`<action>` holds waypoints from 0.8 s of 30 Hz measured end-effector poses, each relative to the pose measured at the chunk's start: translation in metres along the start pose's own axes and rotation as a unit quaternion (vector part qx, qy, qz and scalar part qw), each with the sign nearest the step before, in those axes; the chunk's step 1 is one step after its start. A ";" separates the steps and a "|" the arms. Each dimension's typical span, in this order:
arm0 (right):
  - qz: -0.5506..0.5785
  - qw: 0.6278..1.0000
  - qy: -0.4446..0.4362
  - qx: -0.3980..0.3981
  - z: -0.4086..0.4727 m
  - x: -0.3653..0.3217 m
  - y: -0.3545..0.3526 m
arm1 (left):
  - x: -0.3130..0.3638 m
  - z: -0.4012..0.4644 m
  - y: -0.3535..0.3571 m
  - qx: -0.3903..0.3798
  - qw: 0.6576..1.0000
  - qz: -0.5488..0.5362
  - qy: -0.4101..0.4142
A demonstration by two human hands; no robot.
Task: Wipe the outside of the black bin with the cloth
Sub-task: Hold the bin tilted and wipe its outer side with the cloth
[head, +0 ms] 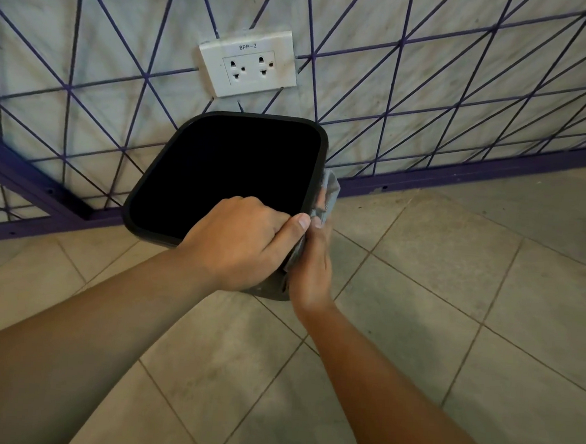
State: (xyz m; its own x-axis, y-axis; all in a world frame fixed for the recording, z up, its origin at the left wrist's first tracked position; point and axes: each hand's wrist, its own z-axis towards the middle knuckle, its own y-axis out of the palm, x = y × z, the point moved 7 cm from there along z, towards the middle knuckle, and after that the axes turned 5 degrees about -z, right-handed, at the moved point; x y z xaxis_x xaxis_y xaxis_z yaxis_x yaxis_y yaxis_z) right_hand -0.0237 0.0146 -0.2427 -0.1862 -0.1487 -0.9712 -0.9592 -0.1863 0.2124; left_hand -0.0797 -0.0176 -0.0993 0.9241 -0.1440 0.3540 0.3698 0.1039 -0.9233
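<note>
While left hand (239,239) grips bin (154,228) rim, right-hand fingers (314,223) press cloth (331,190) against side.

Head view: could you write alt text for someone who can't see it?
A left hand grips the rim of a black bin while the right hand presses a grey cloth against its side, below a wall socket.

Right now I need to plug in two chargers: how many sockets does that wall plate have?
2, side by side on the white plate above the bin: left socket, right socket. Both look free.
</note>
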 end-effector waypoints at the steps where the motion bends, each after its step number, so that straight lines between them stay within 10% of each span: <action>1: -0.011 1.000 0.013 0.006 0.009 0.006 -0.002 | 0.001 0.000 0.000 0.003 1.000 0.000 0.002; 24: 0.002 1.000 0.006 -0.005 -0.003 -0.009 0.001 | -0.001 0.000 0.001 -0.002 1.000 0.011 0.006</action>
State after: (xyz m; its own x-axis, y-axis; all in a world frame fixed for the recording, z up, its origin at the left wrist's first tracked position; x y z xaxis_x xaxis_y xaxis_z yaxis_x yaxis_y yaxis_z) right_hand -0.0227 0.0129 -0.2329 -0.1881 -0.1616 -0.9688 -0.9564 -0.1945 0.2181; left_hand -0.0801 -0.0169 -0.1002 0.9310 -0.1538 0.3312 0.3485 0.1037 -0.9316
